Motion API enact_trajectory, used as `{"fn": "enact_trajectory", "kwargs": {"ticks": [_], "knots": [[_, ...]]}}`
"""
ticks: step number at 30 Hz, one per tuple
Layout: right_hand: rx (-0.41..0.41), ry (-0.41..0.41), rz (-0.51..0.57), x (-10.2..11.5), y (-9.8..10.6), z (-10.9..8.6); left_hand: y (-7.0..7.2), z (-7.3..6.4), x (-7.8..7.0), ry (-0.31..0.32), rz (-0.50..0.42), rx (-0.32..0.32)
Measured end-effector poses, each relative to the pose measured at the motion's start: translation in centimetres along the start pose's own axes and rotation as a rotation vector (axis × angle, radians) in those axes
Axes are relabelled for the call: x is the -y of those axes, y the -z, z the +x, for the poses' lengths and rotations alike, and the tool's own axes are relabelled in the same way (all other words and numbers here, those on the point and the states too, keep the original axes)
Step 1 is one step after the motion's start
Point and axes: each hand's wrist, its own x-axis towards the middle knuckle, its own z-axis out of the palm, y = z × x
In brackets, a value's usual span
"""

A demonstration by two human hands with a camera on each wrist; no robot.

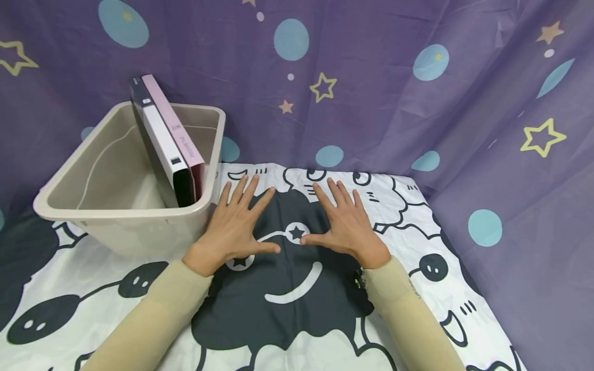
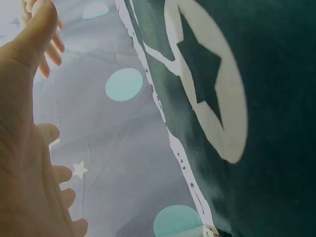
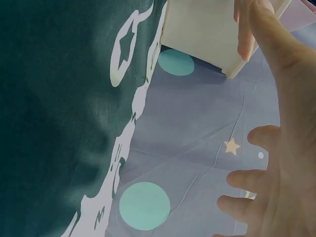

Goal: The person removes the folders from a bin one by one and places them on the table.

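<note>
My left hand is held over the patterned cloth, fingers spread and thumb pointing right, with nothing in it. Facing it, my right hand has its fingers spread too, its thumb pointing left, and is bare as well. A gap lies between the two thumbs. Just left of my left hand stands a beige plastic bin. Inside it two binders lean at a slant, a black and white one and a pink one, both rising above the rim. In the right wrist view the bin appears behind the fingers of the left hand.
The white and dark cartoon-print cloth covers the surface under my hands. A purple curtain with stars and blue dots hangs behind it and along the right side. The bin's back rim is close to the curtain.
</note>
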Motion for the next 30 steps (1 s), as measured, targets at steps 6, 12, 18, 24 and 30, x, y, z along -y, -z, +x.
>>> {"fn": "enact_trajectory", "kwargs": {"ticks": [6,12,18,24,30], "knots": [[-0.016,0.024,0.018,0.1,-0.2,0.0,0.2,-0.1,0.1,0.002,-0.011,-0.016],[-0.025,0.050,0.021,-0.1,0.0,0.1,0.4,0.1,0.0,-0.003,-0.019,-0.026],[-0.058,0.072,0.029,-0.2,0.2,0.2,0.7,0.4,0.0,-0.007,-0.019,-0.031],[-0.082,0.096,0.041,-0.1,0.4,0.2,0.9,0.3,0.1,-0.019,-0.016,-0.028],[-0.150,0.137,0.074,0.0,0.4,0.2,1.1,0.2,-0.1,-0.026,-0.026,-0.034]]}}
